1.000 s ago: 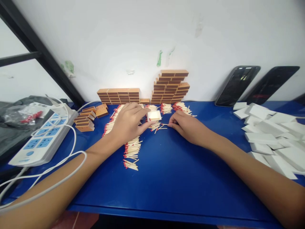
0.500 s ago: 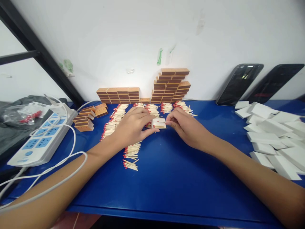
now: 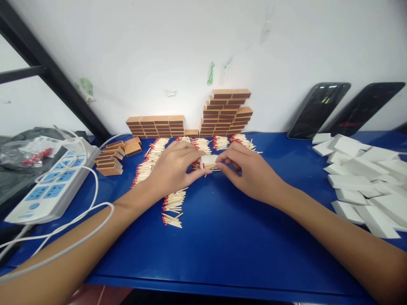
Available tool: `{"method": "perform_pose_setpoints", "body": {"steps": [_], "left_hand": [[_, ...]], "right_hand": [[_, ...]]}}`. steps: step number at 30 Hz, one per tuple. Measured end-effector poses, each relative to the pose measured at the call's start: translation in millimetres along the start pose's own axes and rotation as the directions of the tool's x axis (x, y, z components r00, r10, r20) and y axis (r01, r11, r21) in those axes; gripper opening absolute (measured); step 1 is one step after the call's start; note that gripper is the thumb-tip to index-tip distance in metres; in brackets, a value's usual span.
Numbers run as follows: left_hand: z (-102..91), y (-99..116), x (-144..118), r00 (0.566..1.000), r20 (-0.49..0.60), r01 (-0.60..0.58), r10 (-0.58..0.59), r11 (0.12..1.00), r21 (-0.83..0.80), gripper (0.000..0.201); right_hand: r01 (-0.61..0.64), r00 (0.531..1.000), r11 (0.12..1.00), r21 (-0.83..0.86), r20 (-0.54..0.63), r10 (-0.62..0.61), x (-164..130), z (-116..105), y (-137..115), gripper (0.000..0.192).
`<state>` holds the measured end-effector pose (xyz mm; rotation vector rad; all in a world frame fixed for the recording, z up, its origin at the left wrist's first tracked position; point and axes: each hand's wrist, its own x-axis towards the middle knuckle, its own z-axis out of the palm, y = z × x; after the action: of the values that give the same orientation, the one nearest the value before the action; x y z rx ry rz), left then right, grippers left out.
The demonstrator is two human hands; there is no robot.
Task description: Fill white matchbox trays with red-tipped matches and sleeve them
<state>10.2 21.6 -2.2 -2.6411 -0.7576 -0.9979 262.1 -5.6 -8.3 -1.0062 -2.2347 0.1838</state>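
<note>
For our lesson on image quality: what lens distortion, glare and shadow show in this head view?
Head view: wide-angle bending curves the blue table edge and stretches the forearms; glare glints on the dark phones; soft, even light leaves only faint shadows under both hands.

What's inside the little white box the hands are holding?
Both the left hand and the right hand hold the little white box. A few matches poke out beneath it; fingers cover the rest of its inside.

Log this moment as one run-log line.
left hand: holds white matchbox tray | right hand: fingers on tray | around: matchstick rows, stacked matchboxes, blue table
</note>
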Motion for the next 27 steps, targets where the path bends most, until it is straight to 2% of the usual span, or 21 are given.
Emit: {"method": "perform_pose_setpoints", "body": {"steps": [3, 6, 9, 13, 19, 27], "left_hand": [[-1.6, -4.0, 0.3, 0.995, -0.055, 0.089, -0.084, 0.992, 0.091, 0.04], [-3.2, -7.3, 0.4, 0.981, -0.102, 0.178, -0.166, 0.976, 0.128, 0.043], [-3.5, -8.3, 0.5, 0.974, -0.1, 0.216, -0.204, 0.967, 0.133, 0.043], [-2.0, -7.6, 0.8, 0.98, -0.088, 0.19, -0.18, 0.974, 0.126, 0.04], [0.7, -10.3, -2.0, 0.986, -0.038, 0.165, -0.161, 0.978, 0.127, 0.045], [3.6, -9.3, -2.7, 0.99, 0.037, 0.132, -0.138, 0.983, 0.128, 0.042]], "right_hand": [[-0.041, 0.999, 0.999, -0.028, 0.009, 0.041, -1.1, 2.1, 3.1, 0.006], [-0.078, 0.993, 0.996, -0.048, 0.082, 0.082, -3.5, 5.4, 9.8, 0.008], [-0.101, 0.983, 0.994, -0.032, 0.152, 0.105, -5.1, 7.4, 15.8, 0.014], [-0.112, 0.965, 0.994, -0.018, 0.236, 0.113, -4.3, 7.3, 20.5, 0.01], [-0.128, 0.943, 0.992, -0.008, 0.308, 0.124, -2.1, 1.5, 22.5, 0.016], [-0.117, 0.972, 0.993, 0.001, 0.205, 0.114, 2.2, -6.9, 15.0, 0.014]]}}
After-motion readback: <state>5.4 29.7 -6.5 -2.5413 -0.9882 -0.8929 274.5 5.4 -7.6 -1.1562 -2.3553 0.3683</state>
